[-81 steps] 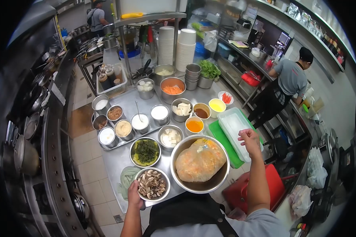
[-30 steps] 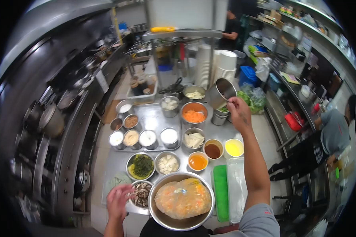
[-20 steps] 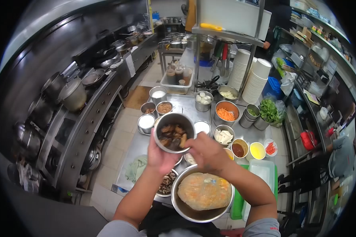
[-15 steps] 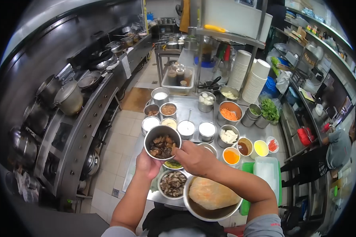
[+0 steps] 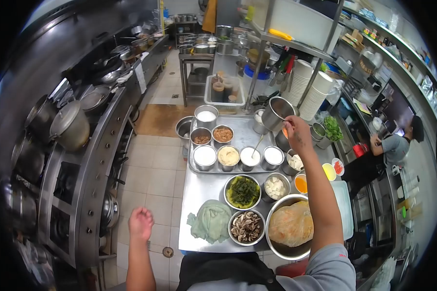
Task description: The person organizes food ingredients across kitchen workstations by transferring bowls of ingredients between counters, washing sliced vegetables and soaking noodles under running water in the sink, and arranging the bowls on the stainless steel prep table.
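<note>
My right hand (image 5: 298,133) grips a steel container (image 5: 277,114) by its rim, held tilted above the back right of the worktable. The inside that shows looks grey, and its bottom is hidden. Shredded carrot (image 5: 284,131) peeks out beside the fingers. Off the table's left side, my left hand (image 5: 141,223) hangs over the floor with its fingers curled in and nothing seen in them. Nearest me stand a bowl of sliced mushrooms (image 5: 246,228), a bowl of dark greens (image 5: 243,192), a tub of white cubes (image 5: 275,187) and a large bowl with a bagged orange-tinted mass (image 5: 291,224).
A green cloth (image 5: 210,221) lies at the table's front left. Behind, a steel tray (image 5: 194,167) carries several tubs of white powder and other foods. Stoves with pots (image 5: 70,126) line the left. Paper bowls (image 5: 316,97) are stacked right; a co-worker (image 5: 398,148) stands beyond.
My right hand has carried the container away from me to the right and tipped it. My left hand has let go of it and swung left. The view has shifted.
</note>
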Demonstrator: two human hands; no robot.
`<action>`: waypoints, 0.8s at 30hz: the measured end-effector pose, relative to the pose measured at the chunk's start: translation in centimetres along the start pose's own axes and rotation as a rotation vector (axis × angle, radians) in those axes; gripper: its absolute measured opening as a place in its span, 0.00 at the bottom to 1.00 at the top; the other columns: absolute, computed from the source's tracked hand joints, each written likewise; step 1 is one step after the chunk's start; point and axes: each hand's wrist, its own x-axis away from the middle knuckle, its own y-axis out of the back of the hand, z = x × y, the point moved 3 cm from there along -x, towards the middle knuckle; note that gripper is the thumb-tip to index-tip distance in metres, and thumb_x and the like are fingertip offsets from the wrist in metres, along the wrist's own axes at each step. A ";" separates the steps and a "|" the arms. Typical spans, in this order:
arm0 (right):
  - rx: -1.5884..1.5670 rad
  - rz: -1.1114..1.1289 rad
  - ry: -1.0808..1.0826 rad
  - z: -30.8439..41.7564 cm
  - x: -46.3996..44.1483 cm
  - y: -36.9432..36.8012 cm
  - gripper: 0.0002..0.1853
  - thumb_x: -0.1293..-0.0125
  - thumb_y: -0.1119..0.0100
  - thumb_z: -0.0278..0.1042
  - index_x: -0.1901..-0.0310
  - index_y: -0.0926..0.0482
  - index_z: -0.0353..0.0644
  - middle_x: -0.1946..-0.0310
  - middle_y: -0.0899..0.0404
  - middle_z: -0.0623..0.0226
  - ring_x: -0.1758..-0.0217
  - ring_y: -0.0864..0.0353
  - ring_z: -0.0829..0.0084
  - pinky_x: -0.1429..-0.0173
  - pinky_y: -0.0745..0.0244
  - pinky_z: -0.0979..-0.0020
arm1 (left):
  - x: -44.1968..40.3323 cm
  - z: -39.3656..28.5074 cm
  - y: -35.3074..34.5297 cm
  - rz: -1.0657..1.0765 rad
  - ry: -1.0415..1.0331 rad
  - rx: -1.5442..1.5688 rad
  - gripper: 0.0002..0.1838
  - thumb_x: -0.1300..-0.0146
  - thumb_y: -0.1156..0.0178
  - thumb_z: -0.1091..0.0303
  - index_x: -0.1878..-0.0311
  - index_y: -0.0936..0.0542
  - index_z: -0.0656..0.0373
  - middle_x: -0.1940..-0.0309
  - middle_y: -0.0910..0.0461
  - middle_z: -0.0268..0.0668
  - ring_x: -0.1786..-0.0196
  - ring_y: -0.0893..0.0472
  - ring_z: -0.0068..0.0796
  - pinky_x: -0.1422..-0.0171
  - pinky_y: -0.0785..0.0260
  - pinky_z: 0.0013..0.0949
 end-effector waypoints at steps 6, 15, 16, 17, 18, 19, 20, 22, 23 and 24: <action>0.071 0.271 -0.064 -10.1 -0.2 -7.5 0.06 0.40 0.42 0.29 0.63 0.22 0.37 0.67 0.21 0.52 0.62 0.21 0.54 0.57 0.28 0.60 | 4.3 2.3 10.6 -0.351 0.016 -0.013 0.06 0.40 0.48 0.68 0.62 0.26 0.57 0.74 0.26 0.35 0.73 0.27 0.27 0.71 0.35 0.30; 0.053 0.598 0.060 -18.9 3.4 -15.2 0.10 0.43 0.42 0.27 0.58 0.21 0.40 0.72 0.20 0.56 0.66 0.20 0.56 0.60 0.26 0.62 | 6.4 3.6 8.3 -0.314 0.025 -0.140 0.10 0.38 0.46 0.76 0.53 0.26 0.62 0.68 0.23 0.38 0.69 0.24 0.26 0.69 0.30 0.29; 0.094 0.566 0.055 -19.2 3.8 -14.8 0.12 0.43 0.41 0.27 0.56 0.22 0.40 0.66 0.20 0.53 0.61 0.20 0.54 0.56 0.26 0.62 | 6.1 3.8 7.6 -0.283 0.015 -0.179 0.10 0.38 0.45 0.76 0.52 0.27 0.63 0.66 0.22 0.38 0.67 0.23 0.27 0.67 0.28 0.30; 0.138 0.533 0.052 -18.7 4.1 -13.7 0.14 0.44 0.41 0.27 0.54 0.22 0.39 0.61 0.19 0.49 0.57 0.20 0.53 0.52 0.26 0.62 | 6.0 4.0 7.0 -0.248 0.006 -0.216 0.11 0.38 0.44 0.75 0.52 0.27 0.64 0.64 0.22 0.39 0.65 0.22 0.28 0.65 0.27 0.31; 0.165 0.589 -0.036 -17.2 4.0 -12.4 0.16 0.43 0.39 0.29 0.52 0.23 0.39 0.60 0.19 0.50 0.56 0.20 0.53 0.52 0.26 0.63 | 5.7 4.2 6.6 -0.260 0.025 -0.217 0.11 0.38 0.44 0.75 0.52 0.27 0.64 0.64 0.22 0.39 0.65 0.22 0.28 0.65 0.27 0.31; 0.194 0.638 -0.119 -14.4 3.1 -10.7 0.19 0.43 0.37 0.31 0.50 0.24 0.39 0.59 0.19 0.50 0.56 0.20 0.54 0.51 0.26 0.63 | 5.3 4.5 6.1 -0.256 0.020 -0.222 0.11 0.37 0.44 0.75 0.52 0.27 0.65 0.63 0.22 0.40 0.64 0.22 0.29 0.61 0.26 0.32; 0.151 0.601 -0.096 -10.8 2.8 -8.5 0.19 0.43 0.37 0.32 0.49 0.24 0.38 0.58 0.20 0.51 0.55 0.20 0.54 0.51 0.26 0.63 | 4.7 4.6 5.4 -0.251 0.011 -0.227 0.12 0.37 0.43 0.74 0.51 0.27 0.66 0.61 0.21 0.41 0.62 0.21 0.30 0.57 0.25 0.33; 0.092 0.535 0.013 -2.4 3.5 -3.7 0.19 0.42 0.35 0.33 0.49 0.25 0.38 0.58 0.19 0.52 0.55 0.19 0.56 0.51 0.26 0.63 | 3.1 5.0 4.7 -0.221 0.024 -0.195 0.14 0.34 0.44 0.72 0.48 0.27 0.67 0.59 0.21 0.43 0.59 0.21 0.31 0.52 0.25 0.35; 0.061 0.509 0.100 2.0 4.5 -1.8 0.19 0.42 0.35 0.34 0.50 0.24 0.38 0.58 0.19 0.54 0.55 0.19 0.56 0.51 0.26 0.63 | 1.9 5.2 4.2 -0.135 0.033 -0.148 0.13 0.34 0.44 0.72 0.49 0.26 0.67 0.59 0.21 0.42 0.59 0.21 0.32 0.50 0.25 0.36; 0.021 0.535 0.131 6.2 6.1 0.2 0.17 0.41 0.36 0.33 0.51 0.24 0.38 0.57 0.19 0.55 0.54 0.18 0.59 0.53 0.25 0.65 | 0.9 5.1 3.2 -0.052 0.040 -0.110 0.12 0.34 0.44 0.72 0.50 0.25 0.66 0.59 0.21 0.42 0.58 0.21 0.32 0.48 0.26 0.37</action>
